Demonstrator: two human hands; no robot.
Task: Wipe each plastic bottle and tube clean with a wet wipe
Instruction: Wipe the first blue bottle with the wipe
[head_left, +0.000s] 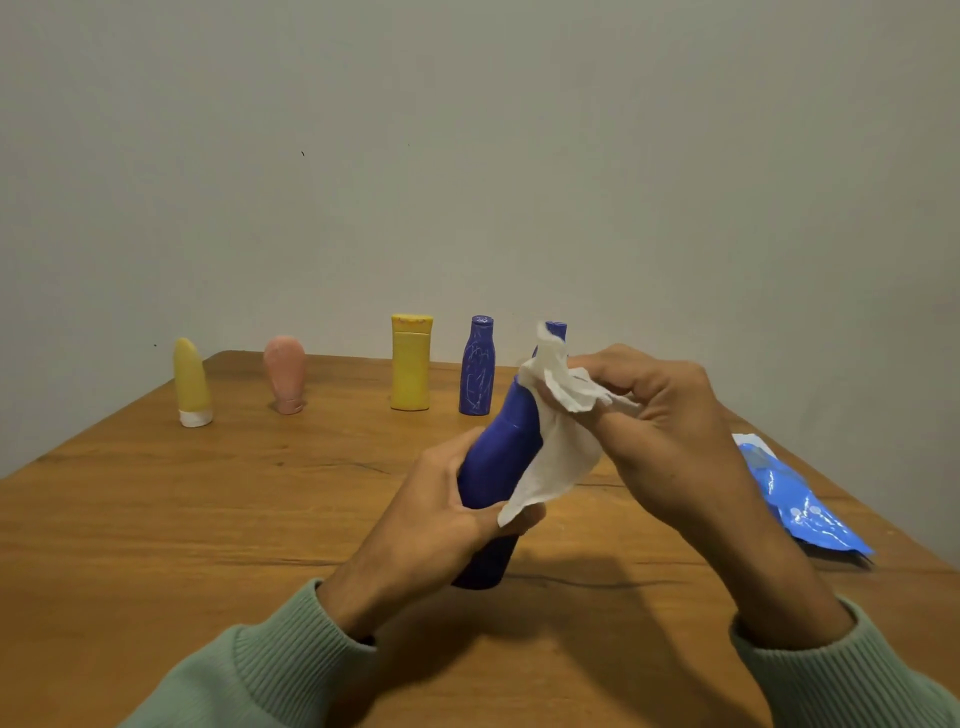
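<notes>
My left hand (439, 512) grips the lower body of a dark blue plastic bottle (506, 447), held tilted above the table with its cap pointing up and away. My right hand (670, 421) pinches a white wet wipe (558, 441) that drapes over the bottle's neck and right side. At the back of the table stand a second blue bottle with scribble marks (477, 366), a yellow bottle (411, 362), a pink tube (284, 373) and a yellow tube on a white cap (191, 382).
A blue wet-wipe packet (795, 499) lies at the right edge of the wooden table (208, 519). A plain wall rises just behind the row of bottles. Green sleeves cover both forearms.
</notes>
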